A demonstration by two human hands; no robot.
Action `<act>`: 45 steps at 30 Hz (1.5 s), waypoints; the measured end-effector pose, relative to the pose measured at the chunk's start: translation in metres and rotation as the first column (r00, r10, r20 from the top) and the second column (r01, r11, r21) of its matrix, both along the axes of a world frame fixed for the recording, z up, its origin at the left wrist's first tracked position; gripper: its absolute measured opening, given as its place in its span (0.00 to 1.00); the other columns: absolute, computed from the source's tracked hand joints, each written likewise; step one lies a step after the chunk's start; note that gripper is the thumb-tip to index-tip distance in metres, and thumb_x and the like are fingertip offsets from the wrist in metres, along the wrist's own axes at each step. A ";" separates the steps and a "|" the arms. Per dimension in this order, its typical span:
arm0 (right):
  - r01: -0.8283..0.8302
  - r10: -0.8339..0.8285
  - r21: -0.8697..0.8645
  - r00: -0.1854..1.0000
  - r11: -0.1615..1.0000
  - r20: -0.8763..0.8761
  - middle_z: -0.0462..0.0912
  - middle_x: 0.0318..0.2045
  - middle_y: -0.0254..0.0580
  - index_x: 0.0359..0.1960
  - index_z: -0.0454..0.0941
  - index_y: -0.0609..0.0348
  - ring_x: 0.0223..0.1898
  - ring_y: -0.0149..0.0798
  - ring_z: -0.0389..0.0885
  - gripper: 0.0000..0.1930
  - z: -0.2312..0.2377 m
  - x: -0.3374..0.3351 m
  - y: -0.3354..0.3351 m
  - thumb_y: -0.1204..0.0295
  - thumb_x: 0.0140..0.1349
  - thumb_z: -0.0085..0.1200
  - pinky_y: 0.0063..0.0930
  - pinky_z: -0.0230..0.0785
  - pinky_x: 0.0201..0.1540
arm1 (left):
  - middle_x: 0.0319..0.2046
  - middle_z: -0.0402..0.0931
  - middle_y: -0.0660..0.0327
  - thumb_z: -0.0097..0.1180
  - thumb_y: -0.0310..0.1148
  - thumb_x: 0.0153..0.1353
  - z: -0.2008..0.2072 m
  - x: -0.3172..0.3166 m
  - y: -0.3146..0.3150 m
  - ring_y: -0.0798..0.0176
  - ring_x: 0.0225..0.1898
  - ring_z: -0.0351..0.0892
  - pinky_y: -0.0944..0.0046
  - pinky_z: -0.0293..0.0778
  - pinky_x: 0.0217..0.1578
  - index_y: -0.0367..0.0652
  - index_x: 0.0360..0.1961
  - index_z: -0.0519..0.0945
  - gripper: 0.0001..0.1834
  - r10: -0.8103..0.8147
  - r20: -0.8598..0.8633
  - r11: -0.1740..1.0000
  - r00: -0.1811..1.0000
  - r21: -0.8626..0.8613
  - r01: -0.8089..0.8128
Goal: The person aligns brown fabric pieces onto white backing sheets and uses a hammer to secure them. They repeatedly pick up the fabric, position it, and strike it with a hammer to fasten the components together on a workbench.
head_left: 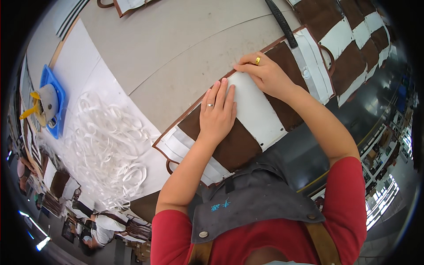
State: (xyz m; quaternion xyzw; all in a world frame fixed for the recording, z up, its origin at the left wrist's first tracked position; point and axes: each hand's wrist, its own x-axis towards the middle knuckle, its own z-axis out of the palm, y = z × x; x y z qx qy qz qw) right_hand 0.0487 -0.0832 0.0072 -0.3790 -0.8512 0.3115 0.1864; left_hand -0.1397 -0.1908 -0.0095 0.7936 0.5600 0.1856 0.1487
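Note:
A long brown-and-white panel [257,108] with reddish-brown trim lies across the table edge before me, a small brown loop at each end. My left hand [217,112] rests flat on it, fingers stretched out and their tips at the far trim. A little to the right, my right hand [268,77] pinches the panel's far brown edge [238,68] between thumb and forefinger. Beyond the right hand lies a black textured bar [282,24], its near end on the panel's white end section. What lies beneath my palms is hidden.
A heap of white ribbon strips [108,150] covers the left of the table. Past it stands a blue tray [54,101] holding a pale pot [47,104] with a yellow-handled tool. Overlapping brown-and-white pieces [353,42] lie at the right. Another person [104,229] is at lower left.

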 end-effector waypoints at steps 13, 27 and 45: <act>-0.053 0.039 0.177 0.996 0.983 0.081 0.77 0.43 0.28 0.42 0.78 0.53 0.39 0.36 0.72 0.17 -0.010 -0.001 -0.008 0.82 0.49 0.53 0.31 0.65 0.43 | 0.60 0.69 0.64 0.54 0.33 0.58 -0.003 0.001 0.003 0.61 0.61 0.65 0.58 0.61 0.57 0.44 0.56 0.74 0.23 0.047 -0.035 0.999 0.998 0.019 -0.047; -0.122 -0.034 0.383 0.926 0.916 0.376 0.75 0.54 0.28 0.55 0.74 0.44 0.57 0.32 0.70 0.23 0.011 0.008 -0.019 0.77 0.56 0.49 0.41 0.55 0.63 | 0.55 0.70 0.55 0.55 0.25 0.56 0.015 -0.035 -0.009 0.52 0.57 0.69 0.51 0.63 0.59 0.43 0.55 0.73 0.23 0.006 0.085 0.999 0.996 -0.046 -0.002; -0.042 -0.047 0.161 0.858 0.986 0.512 0.74 0.51 0.33 0.50 0.74 0.47 0.59 0.38 0.68 0.18 0.034 0.061 0.038 0.79 0.57 0.48 0.48 0.49 0.66 | 0.25 0.76 0.53 0.59 0.32 0.56 0.101 -0.064 -0.002 0.50 0.29 0.76 0.55 0.69 0.30 0.39 0.32 0.77 0.08 0.424 0.230 0.787 0.876 -0.572 -0.231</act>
